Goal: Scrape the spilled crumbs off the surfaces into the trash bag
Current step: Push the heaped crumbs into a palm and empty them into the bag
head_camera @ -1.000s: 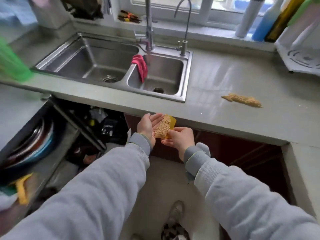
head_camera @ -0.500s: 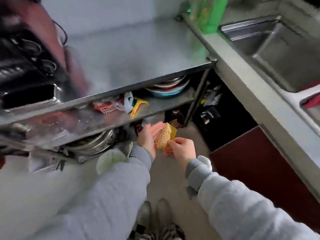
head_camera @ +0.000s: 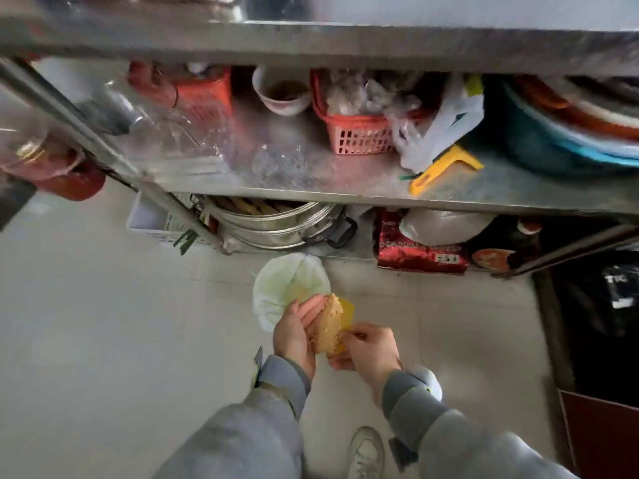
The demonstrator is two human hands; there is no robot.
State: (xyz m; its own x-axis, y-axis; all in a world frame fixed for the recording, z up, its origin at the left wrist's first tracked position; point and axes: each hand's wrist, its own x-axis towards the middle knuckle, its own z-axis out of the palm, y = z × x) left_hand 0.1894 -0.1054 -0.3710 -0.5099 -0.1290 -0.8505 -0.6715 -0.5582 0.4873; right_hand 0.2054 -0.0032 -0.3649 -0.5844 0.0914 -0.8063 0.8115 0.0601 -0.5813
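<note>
Nearest, two grey sleeves reach forward over a pale tiled floor (head_camera: 86, 323), with a white shoe (head_camera: 366, 451) below them. Just beyond, the left hand (head_camera: 295, 331) is held flat and open, fingers together, pressed against a heap of tan crumbs (head_camera: 327, 328). Those crumbs lie on a yellow scraper card (head_camera: 346, 314), which the right hand (head_camera: 371, 350) pinches by its lower edge between thumb and fingers. Hands, card and crumbs sit just beside and partly over the near rim of a white trash bag (head_camera: 287, 285), whose open mouth stands on the floor. Farther back, a steel rack's bottom level holds stacked metal steamers (head_camera: 276, 223) and a red packet (head_camera: 420, 254). Above, its middle shelf (head_camera: 311, 188) carries a red basket (head_camera: 356, 134), a white bowl (head_camera: 281, 93), a yellow scraper (head_camera: 446, 169) and stacked basins (head_camera: 570, 133).
</note>
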